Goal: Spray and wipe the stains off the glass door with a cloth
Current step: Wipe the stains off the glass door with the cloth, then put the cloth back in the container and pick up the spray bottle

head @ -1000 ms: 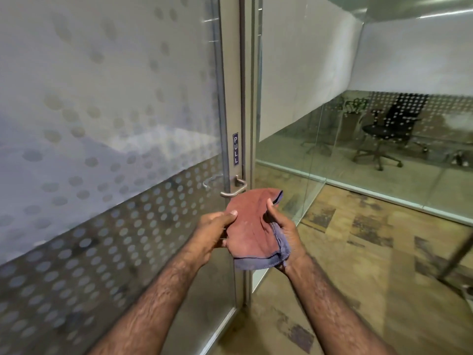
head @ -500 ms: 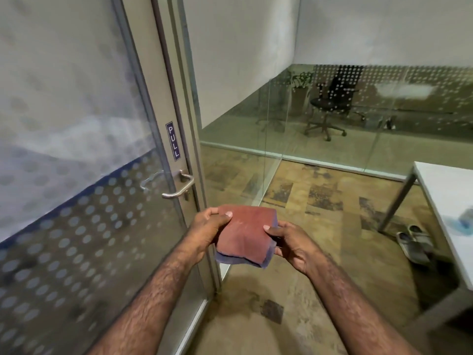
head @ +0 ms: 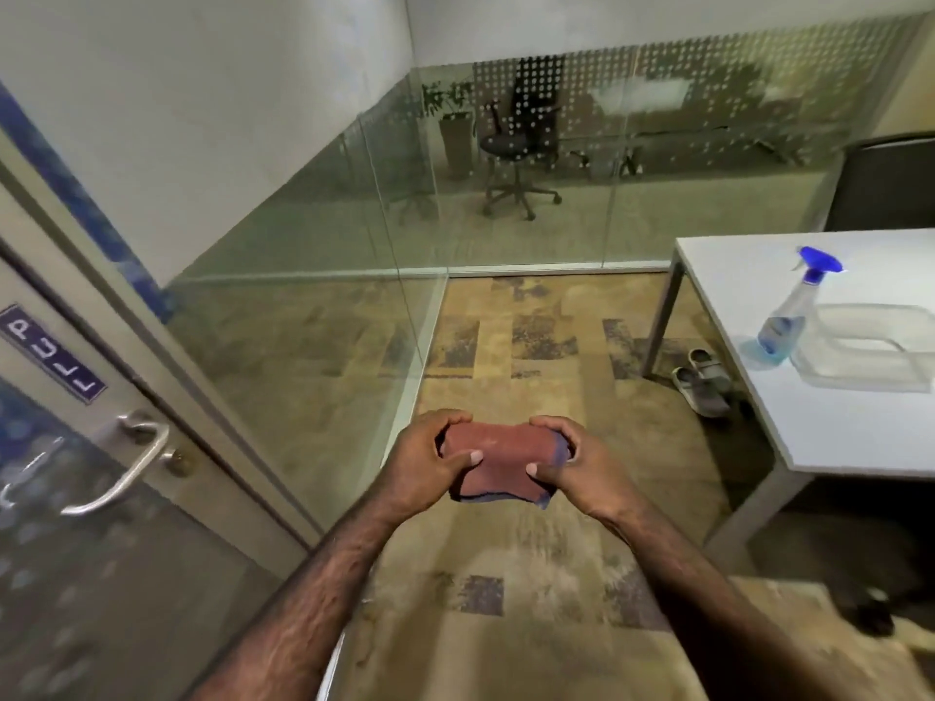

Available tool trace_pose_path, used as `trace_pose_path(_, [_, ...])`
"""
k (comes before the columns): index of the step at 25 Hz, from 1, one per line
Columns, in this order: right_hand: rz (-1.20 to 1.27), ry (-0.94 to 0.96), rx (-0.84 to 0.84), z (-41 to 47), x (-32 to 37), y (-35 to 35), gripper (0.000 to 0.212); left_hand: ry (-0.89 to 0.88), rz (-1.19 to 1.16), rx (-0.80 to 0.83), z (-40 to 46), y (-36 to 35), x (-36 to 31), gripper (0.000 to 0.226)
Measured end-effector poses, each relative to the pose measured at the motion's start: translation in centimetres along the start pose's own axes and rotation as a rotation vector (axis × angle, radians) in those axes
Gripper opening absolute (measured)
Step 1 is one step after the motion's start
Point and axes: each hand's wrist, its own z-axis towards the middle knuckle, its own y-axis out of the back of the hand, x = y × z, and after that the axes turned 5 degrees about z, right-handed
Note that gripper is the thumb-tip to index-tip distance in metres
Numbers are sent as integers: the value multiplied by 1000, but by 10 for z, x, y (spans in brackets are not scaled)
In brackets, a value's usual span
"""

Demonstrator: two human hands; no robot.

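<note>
A folded reddish-brown cloth (head: pixel 498 460) with a blue underside is held at waist height between both hands. My left hand (head: pixel 427 460) grips its left edge and my right hand (head: pixel 574 470) grips its right edge, thumbs on top. The glass door (head: pixel 76 574) with frosted dots, a metal handle (head: pixel 129 462) and a PULL label (head: pixel 50 354) stands at the far left, away from the cloth. A clear spray bottle (head: pixel 789 316) with blue liquid and a blue trigger head stands on the white table (head: pixel 835 437) at the right.
A clear plastic tub (head: pixel 867 346) sits beside the bottle. A pair of slippers (head: pixel 700 379) lies under the table. Glass partitions (head: pixel 354 204) run ahead, with an office chair (head: pixel 516 144) behind them. Patterned carpet (head: pixel 506 574) covers the floor.
The view has swung right, away from the door, bringing the table and spray bottle into sight. Both hands have kept hold of the cloth, now folded flatter and lower.
</note>
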Motion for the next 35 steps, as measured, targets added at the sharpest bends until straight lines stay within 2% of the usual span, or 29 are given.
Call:
trace_pose_path(2, [-22,-13,-87,3,-12,38,39,-86,97,8,28,-26,-17,30])
trace_pose_path(4, [-27,-23,-138,2,-23,74,23,-138,111,15,50,-49,-34,23])
trace_pose_path(7, [31,-39,-253,-12,-33,130,18,-167,-36,109,78,-88,-70,19])
trace_pose_path(10, [127,-62,-338,-30,-42,175,22,-164,-94,254,99,-131,-108,17])
trace_pose_path(15, [346,-154,-479,-62,-67,238,37,-161,-181,399,125,-211,-162,24])
trace_pose_path(19, [462,-149,-637,-77,-85,286,39,-75,-283,508,145,-273,-202,24])
trace_pose_path(23, [768,-256,-794,-67,-101,341,44,52,-403,628,178,-337,-232,23])
trace_pose_path(27, [1067,-158,-774,-55,-112,405,50,192,-525,771,226,-392,-263,33])
trace_pose_path(31, [984,-132,-738,-37,-120,457,55,180,-483,887,272,-436,-291,34])
trace_pose_path(35, [982,-106,-823,-11,-134,507,62,182,-517,961,305,-475,-323,35])
